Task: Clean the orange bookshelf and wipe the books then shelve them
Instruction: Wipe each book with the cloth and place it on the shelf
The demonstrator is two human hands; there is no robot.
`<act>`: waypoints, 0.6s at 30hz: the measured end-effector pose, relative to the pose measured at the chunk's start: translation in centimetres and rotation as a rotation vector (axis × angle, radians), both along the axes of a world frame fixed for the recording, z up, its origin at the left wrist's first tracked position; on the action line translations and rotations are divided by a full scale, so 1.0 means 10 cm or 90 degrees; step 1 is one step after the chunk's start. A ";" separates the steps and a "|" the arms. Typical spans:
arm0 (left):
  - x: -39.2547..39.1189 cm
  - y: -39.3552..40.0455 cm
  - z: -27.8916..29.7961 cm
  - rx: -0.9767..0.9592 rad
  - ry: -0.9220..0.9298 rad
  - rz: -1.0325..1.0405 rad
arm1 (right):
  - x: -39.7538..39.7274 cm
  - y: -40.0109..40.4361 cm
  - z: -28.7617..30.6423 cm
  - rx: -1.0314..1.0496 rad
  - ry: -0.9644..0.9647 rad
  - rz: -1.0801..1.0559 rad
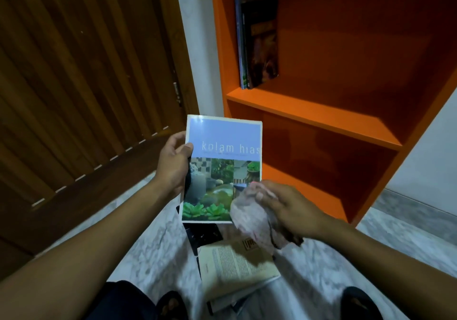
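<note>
Head view: left grip [174, 164] pinching book [222, 169] by spine edge, cover up for wiping; right grip [284, 208] closed round cloth [254, 218] at lower corner. Orange bookshelf [314, 112] w/ two shelved books [257, 40] just beyond; more books [237, 267] stacked on floor.

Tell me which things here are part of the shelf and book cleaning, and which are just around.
Job: orange bookshelf, kolam hias book, cloth, shelved books, books on the floor.
Just around: wooden door, marble floor.

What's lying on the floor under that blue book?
Under the blue book, a dark book and a cream book lie on the marble floor; more beneath them is hidden.
</note>
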State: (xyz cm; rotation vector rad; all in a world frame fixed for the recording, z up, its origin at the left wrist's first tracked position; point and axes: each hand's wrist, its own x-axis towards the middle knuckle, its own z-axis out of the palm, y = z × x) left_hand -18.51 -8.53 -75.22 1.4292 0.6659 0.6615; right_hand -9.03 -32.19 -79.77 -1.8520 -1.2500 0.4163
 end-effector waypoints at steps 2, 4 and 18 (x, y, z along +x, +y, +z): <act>0.00 -0.06 -0.02 0.048 0.023 -0.033 | 0.11 0.05 0.12 0.093 0.040 -0.162; 0.02 -0.16 -0.02 0.064 0.031 -0.065 | 0.20 0.08 0.22 0.214 0.075 -0.335; 0.20 -0.83 0.12 -0.075 -0.024 -0.214 | 0.01 0.49 0.14 0.166 -0.143 -0.257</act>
